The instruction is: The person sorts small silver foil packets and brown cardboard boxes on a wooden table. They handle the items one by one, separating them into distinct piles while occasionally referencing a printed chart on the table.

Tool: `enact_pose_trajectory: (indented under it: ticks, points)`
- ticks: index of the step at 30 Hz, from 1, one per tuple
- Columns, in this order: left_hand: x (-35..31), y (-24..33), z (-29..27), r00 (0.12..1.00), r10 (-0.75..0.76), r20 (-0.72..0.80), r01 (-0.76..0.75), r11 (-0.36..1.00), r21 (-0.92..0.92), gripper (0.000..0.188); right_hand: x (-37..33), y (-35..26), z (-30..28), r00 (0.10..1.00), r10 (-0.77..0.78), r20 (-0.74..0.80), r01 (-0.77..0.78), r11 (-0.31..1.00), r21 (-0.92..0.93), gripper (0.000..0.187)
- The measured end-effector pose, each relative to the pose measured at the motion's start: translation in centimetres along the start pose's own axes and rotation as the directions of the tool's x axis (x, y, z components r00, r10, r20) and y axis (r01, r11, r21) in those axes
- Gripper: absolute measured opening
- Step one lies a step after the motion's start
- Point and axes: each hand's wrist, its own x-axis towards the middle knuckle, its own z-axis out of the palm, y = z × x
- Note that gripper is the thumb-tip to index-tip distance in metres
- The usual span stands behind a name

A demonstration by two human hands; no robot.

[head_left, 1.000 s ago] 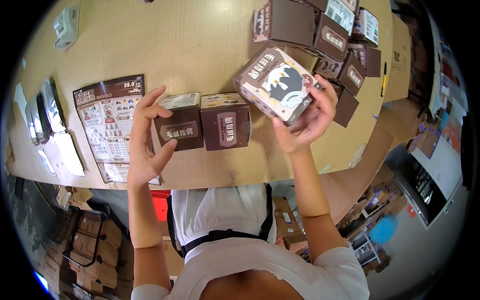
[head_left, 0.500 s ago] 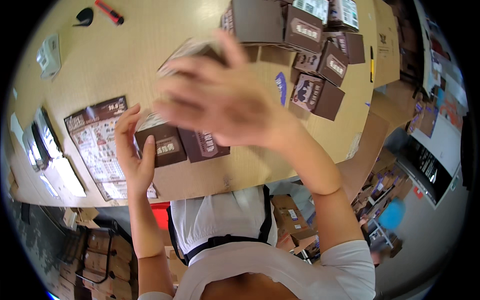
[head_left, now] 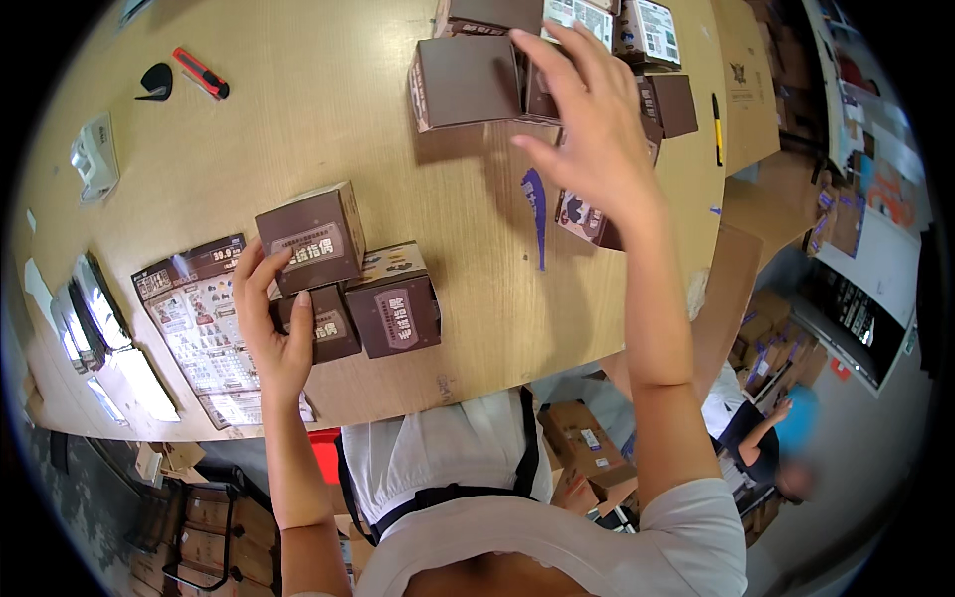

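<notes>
My left hand (head_left: 271, 323) curls around the left side of a small brown box (head_left: 333, 326), its thumb on the front face. Its fingertips also touch another brown box (head_left: 310, 244), which appears stacked on the first. Close beside them on the right sits a third brown box (head_left: 400, 316) with a patterned top. Out to the right, my right hand (head_left: 597, 129) is open, fingers spread and holding nothing, over a cluster of similar boxes. Nearest its fingertips is a plain-faced brown box (head_left: 468, 82); the hand partly hides the boxes under it.
A printed sheet (head_left: 204, 333) lies left of my left hand, with silvery packets (head_left: 85, 308) farther left. Behind are a white tape dispenser (head_left: 95, 159), a black curved piece (head_left: 156, 82) and a red cutter (head_left: 202, 75). A yellow-black pen (head_left: 717, 129) lies near the right edge.
My right hand has moved from above the left boxes to the far-right cluster. A brown box now stands above the one at my left hand. A person has come into view at lower right.
</notes>
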Motion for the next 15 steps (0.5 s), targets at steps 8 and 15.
enact_pose_trajectory:
  ticks: [8, 15]
  points:
    - [0.1, 0.0, 0.3, 1.0, -0.008, -0.012, 0.008, 1.0, -0.03, 0.038, 1.1, -1.2, 2.4, 0.989, -0.143, 0.048, 0.141, 0.989, 0.038, 0.069]
    - [-0.1, -0.5, -0.1, 0.999, 0.05, -0.008, -0.05, 0.997, -0.057, 0.036, 3.4, -0.8, 1.0, 0.978, -0.166, 0.123, 0.134, 0.963, 0.232, 0.068]
